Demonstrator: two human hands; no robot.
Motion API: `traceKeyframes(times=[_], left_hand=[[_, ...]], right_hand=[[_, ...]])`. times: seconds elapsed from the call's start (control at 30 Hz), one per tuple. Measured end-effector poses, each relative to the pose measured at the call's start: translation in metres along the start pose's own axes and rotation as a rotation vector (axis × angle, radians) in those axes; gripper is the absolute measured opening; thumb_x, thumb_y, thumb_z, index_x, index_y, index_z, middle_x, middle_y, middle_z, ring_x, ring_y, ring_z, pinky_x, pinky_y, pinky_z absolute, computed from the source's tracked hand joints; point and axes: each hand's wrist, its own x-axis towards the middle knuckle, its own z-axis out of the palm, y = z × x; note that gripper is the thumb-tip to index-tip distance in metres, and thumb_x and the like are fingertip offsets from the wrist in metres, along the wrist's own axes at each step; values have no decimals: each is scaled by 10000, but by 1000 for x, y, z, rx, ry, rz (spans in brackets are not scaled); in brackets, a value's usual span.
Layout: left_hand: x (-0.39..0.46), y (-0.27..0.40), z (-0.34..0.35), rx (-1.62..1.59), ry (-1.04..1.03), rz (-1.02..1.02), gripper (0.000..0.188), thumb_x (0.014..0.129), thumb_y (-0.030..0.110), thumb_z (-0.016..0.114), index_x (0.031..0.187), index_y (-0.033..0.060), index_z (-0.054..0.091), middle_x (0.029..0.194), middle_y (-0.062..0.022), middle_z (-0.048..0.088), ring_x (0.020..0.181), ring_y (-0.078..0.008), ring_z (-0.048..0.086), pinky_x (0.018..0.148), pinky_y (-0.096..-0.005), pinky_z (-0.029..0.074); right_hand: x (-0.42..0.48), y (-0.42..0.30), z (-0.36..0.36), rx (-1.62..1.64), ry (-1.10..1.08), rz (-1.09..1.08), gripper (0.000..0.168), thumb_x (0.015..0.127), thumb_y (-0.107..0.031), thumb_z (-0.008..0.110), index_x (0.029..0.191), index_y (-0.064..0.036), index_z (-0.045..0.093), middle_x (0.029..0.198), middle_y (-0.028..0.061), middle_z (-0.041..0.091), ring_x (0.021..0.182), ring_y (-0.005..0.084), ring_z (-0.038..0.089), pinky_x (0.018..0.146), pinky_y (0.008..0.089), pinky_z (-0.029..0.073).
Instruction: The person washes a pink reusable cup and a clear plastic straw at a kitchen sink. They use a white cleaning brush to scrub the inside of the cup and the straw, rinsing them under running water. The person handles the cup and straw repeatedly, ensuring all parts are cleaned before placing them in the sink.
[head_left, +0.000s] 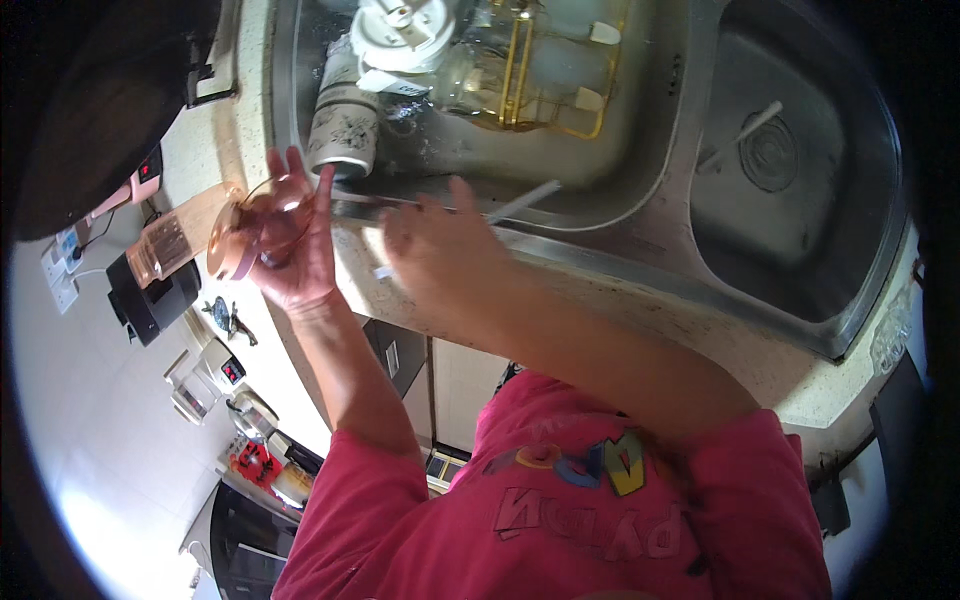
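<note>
My left hand (300, 247) is palm up, fingers spread, with a clear pink-tinted rounded vessel (277, 217) in it, at the sink's left front corner. A pinkish transparent disc-like part (227, 244) adjoins it; whether they are one piece I cannot tell. My right hand (446, 244), blurred, is over the sink's front rim with a thin whitish stick (529, 201) in its fingers, showing on both sides. Beyond my left hand a patterned white cylindrical cup (343, 135) lies on its side in the large basin (600, 180).
The large basin also holds a white round lid-like part (401, 34), clear glassware (457, 79) and a gold wire rack (517, 75). A whitish stick (759, 121) lies by the drain of the smaller right basin (795, 232). An amber transparent container (161, 251) and small appliances stand left.
</note>
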Motion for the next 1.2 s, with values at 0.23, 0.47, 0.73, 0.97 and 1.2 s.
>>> traceKeyframes(times=[0.23, 0.47, 0.73, 0.97, 1.2], left_hand=[[44, -10, 16, 227, 12, 231, 481, 772, 456, 618, 996, 31, 591, 1198, -284, 481, 1216, -421, 369, 987, -661, 221], [80, -7, 30, 140, -177, 154, 422, 814, 375, 597, 1026, 11, 571, 1165, -275, 517, 1146, -393, 466, 907, -578, 403], [76, -30, 83, 814, -369, 260, 579, 789, 381, 608, 1213, 13, 465, 1324, -210, 404, 1205, -299, 421, 1019, -426, 324], [50, -90, 117, 1145, -485, -603, 331, 836, 220, 617, 1116, 64, 531, 891, -61, 624, 824, -152, 616, 719, -277, 516], [49, -137, 75, 1244, -612, -752, 343, 895, 228, 533, 1181, 40, 509, 1028, -77, 600, 917, -153, 598, 798, -256, 478]], right_hand=[[-36, 29, -17, 9, -32, 90, 415, 799, -136, 529, 1186, -14, 440, 1131, 130, 544, 1084, 277, 509, 965, 476, 324], [-54, 40, -38, 108, 194, 11, 340, 792, -47, 525, 1129, -19, 494, 1020, 128, 592, 969, 283, 554, 898, 431, 368], [-75, 39, -85, 314, 595, 20, 255, 793, -80, 553, 1045, -55, 530, 887, 125, 612, 794, 297, 610, 630, 394, 491], [-85, 82, -107, -24, 454, 448, 195, 824, -121, 546, 1001, -37, 547, 904, 158, 603, 833, 319, 600, 703, 418, 481], [-102, 97, -120, -22, 407, 522, 233, 831, -168, 556, 1028, -44, 567, 929, 144, 608, 860, 319, 595, 744, 413, 469]])
